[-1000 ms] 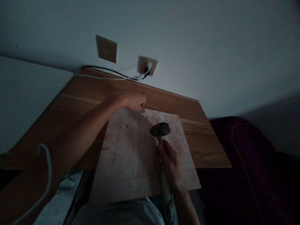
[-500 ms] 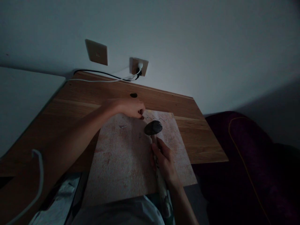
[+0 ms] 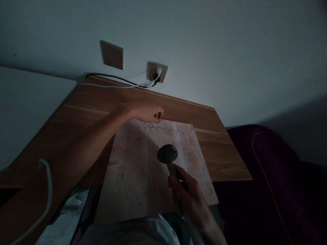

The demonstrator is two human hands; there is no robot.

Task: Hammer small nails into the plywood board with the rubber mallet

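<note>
My right hand (image 3: 187, 190) grips a mallet (image 3: 167, 153) by its wooden handle; the dark round head hangs over the middle of a worn, reddish board (image 3: 130, 177). Near the board's far edge, my left hand (image 3: 150, 112) is held with its fingers curled, and whatever may be inside them is hidden. Just in front of that hand a row of several nails (image 3: 164, 129) stands in the board, with small dark dots continuing to the left. A loose nail (image 3: 139, 138) lies left of the mallet, and another thin nail (image 3: 157, 147) shows beside its head.
Under the board is a wooden tabletop (image 3: 227, 156) against the wall. A black cable and a white cable (image 3: 109, 86) run along its back to a wall socket (image 3: 158, 72). A white panel (image 3: 35, 109) borders the left side; purple upholstery (image 3: 283, 177) is at the right.
My left hand has drawn back from the nails toward the board's far edge, uncovering more of the row. The mallet has come nearer to my body. The view has shifted slightly.
</note>
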